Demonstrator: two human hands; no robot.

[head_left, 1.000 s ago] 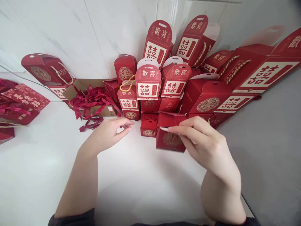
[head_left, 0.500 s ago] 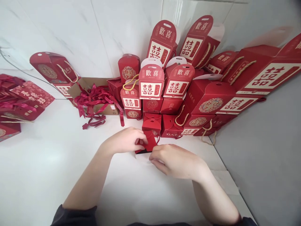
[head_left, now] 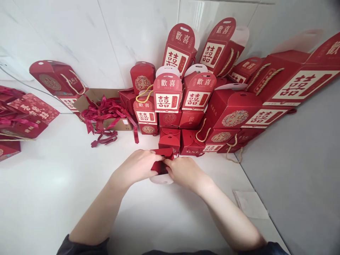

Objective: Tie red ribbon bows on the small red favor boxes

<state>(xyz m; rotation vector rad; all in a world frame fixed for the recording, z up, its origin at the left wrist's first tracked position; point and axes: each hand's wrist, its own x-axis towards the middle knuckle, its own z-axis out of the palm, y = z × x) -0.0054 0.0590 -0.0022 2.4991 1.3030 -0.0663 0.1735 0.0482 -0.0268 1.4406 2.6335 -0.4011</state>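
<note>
A small red gift box (head_left: 159,152) stands on the white tabletop in front of me, its top flaps spread apart. One flap lies out toward me with its white inner face (head_left: 161,179) up, and the inside looks dark. My left hand (head_left: 139,164) grips the box's left side, with its index finger reaching over the opening. At the right edge, my right hand (head_left: 186,172) holds the box, its fingers bent at the rim. Both sets of fingertips come close together above the opening. Right behind stand two closed red boxes, one plain (head_left: 170,141) and one with lettering (head_left: 193,141).
Stacked red gift boxes (head_left: 225,109) with rope handles fill the back and right, against the wall. A cardboard box (head_left: 120,124) overflows with dark red ribbons (head_left: 106,109). More red boxes (head_left: 34,113) stand at far left. A pale sheet (head_left: 251,204) lies at the right edge.
The box's flaps have parted, and a white-lined flap now lies toward me. My right hand has moved in from the box's front right onto its rim. My left hand stays at the left side.
</note>
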